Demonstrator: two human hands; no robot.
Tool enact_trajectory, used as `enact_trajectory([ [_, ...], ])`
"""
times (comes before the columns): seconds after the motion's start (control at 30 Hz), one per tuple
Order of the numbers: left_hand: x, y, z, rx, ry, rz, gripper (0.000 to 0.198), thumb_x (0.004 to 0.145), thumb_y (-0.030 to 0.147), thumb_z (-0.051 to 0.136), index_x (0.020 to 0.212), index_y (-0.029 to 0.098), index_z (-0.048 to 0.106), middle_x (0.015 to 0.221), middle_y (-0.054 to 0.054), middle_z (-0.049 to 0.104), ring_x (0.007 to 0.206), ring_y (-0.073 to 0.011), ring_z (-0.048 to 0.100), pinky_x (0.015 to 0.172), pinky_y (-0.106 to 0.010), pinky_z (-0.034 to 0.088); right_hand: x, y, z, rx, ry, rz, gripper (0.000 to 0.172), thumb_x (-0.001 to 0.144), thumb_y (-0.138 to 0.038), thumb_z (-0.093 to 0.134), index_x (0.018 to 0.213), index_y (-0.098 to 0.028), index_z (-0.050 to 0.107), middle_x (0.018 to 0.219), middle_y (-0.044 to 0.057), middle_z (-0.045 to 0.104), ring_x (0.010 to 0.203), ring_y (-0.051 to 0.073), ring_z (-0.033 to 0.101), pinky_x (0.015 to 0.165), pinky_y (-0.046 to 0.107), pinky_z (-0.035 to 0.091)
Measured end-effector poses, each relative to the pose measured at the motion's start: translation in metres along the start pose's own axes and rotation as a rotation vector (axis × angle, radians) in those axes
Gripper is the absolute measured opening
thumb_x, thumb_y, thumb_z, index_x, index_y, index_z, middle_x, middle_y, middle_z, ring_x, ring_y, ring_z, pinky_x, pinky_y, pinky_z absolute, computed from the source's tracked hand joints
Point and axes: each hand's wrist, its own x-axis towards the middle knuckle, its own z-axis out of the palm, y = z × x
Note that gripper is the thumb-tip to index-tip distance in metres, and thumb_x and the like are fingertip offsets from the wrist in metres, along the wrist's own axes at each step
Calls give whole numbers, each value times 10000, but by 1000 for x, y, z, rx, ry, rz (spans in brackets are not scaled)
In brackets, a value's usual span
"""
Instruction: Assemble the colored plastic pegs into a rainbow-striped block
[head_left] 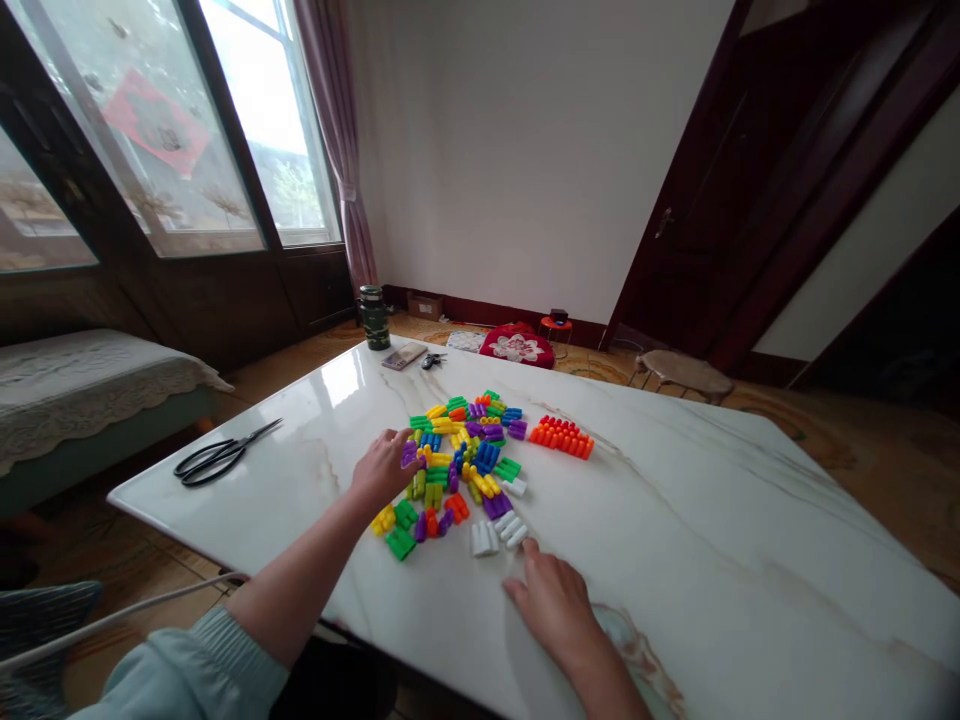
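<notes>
A heap of small plastic building pieces [461, 455] in yellow, green, blue, purple, orange and white lies in the middle of a white marble table [675, 520]. My left hand [386, 465] reaches into the heap's left side, fingers curled over a purple piece [409, 453]. My right hand [551, 600] rests flat on the table, fingers spread, just right of a few white pieces [499, 532]. A joined row of orange pieces [561, 437] sits apart at the heap's right.
Black scissors [217, 458] lie near the table's left edge. At the far corner stand a dark green bottle [373, 317], a phone [403, 356] and keys [432, 360]. A bed [82, 385] is at left, a low stool [681, 370] beyond the table.
</notes>
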Motion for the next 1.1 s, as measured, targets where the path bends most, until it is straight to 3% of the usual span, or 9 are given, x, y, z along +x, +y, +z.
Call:
enact_trajectory([
  [0.1, 8, -7, 11, -81, -40, -47, 605, 819, 440, 545, 1354, 194, 408, 1235, -121, 546, 1143, -260, 534, 886, -329, 443, 2, 0, 1, -19, -6, 9, 346, 826, -279, 535, 1137, -131, 559, 951, 127, 710, 927, 260, 666, 779, 320, 472],
  [0.27, 15, -10, 20, -142, -60, -33, 526, 795, 356, 584, 1291, 198, 514, 1148, -99, 608, 1052, -240, 590, 881, -304, 444, 4, 2, 1, -37, -22, 7, 361, 838, -296, 529, 1162, -137, 545, 968, 140, 706, 930, 273, 667, 777, 340, 478],
  [0.4, 12, 2, 12, -126, 45, 11, 440, 789, 284, 586, 1224, 215, 582, 1179, -85, 606, 1062, -229, 572, 898, -296, 427, 4, 2, 1, -21, -43, 0, 364, 840, -302, 522, 1158, -126, 547, 980, 151, 702, 938, 291, 664, 788, 363, 478],
  [0.47, 6, 14, 3, -144, 54, 94, 312, 816, 297, 544, 1099, 225, 653, 1064, -59, 658, 981, -208, 598, 830, -278, 445, 4, 2, 1, -16, -44, 1, 364, 837, -304, 523, 1156, -130, 549, 971, 147, 704, 936, 295, 664, 783, 365, 479],
  [0.57, -10, 36, -6, -149, -127, 233, 294, 828, 456, 507, 928, 253, 693, 833, -15, 684, 764, -181, 627, 670, -266, 450, 5, 1, 2, -13, -44, 13, 367, 832, -310, 534, 1157, -142, 550, 968, 141, 707, 935, 293, 665, 769, 351, 478],
  [0.63, -23, 51, -6, -55, -233, 288, 380, 742, 546, 577, 961, 255, 687, 837, -32, 681, 776, -221, 632, 659, -295, 453, 5, 2, 2, -11, -40, 20, 365, 830, -310, 537, 1154, -142, 552, 968, 142, 708, 933, 291, 666, 763, 341, 476],
  [0.77, -40, 69, 7, 112, -332, 347, 403, 679, 342, 646, 1066, 232, 646, 995, -92, 650, 922, -297, 619, 711, -352, 473, 5, 2, 4, -9, -17, 19, 345, 821, -306, 541, 1119, -134, 564, 947, 143, 712, 916, 296, 670, 750, 336, 474],
  [0.93, -36, 76, 30, 136, -255, 356, 292, 764, 135, 473, 990, 206, 642, 1041, -108, 596, 916, -265, 616, 704, -352, 475, 4, 3, 6, 14, 16, 3, 330, 809, -293, 567, 1097, -134, 575, 929, 137, 714, 904, 292, 671, 746, 332, 472],
  [1.1, -30, 85, 22, -40, -138, 356, 329, 741, 199, 513, 1046, 210, 637, 1014, -94, 608, 924, -255, 606, 712, -331, 469, 12, 13, 8, 103, 106, 24, 238, 777, -284, 623, 989, -177, 638, 864, 107, 718, 844, 285, 676, 706, 329, 473],
])
